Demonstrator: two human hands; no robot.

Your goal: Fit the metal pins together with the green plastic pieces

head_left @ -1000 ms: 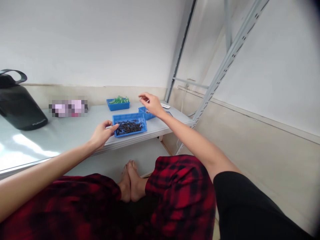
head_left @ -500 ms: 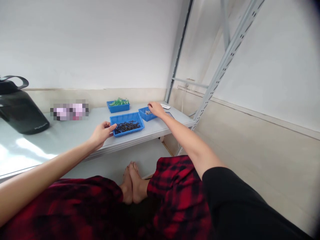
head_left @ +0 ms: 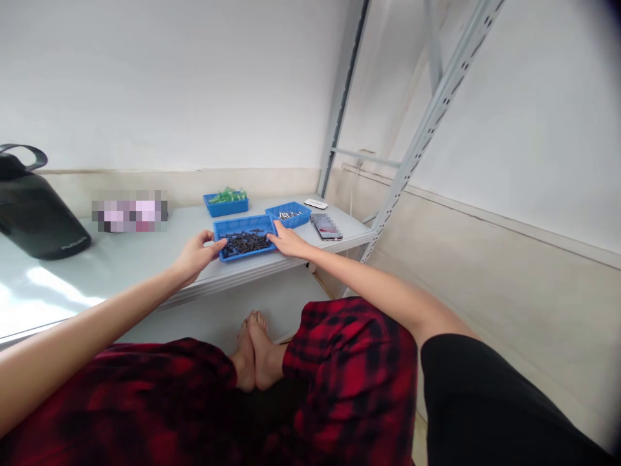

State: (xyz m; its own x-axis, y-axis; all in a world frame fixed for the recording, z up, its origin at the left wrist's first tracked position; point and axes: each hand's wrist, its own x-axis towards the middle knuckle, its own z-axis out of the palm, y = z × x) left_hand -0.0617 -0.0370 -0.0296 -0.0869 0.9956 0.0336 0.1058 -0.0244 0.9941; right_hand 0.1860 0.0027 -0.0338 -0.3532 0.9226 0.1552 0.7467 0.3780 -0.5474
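A blue plastic bin with many dark screws in it is at the front of the shelf. My left hand grips its left end, thumb over the rim. My right hand grips the right end the same way. Just behind it, to the right, stands a second blue bin holding silvery screws or nails. Farther back, a third blue bin holds green plastic pieces, perhaps wall plugs.
A phone and a small white flat object lie at the right end of the grey shelf. On the left are a dark water bottle and a blurred pinkish object. A slotted metal upright rises on the right.
My right hand has left the bin of silvery pieces and taken hold of the right end of the dark-screw bin. My left hand keeps its grip.
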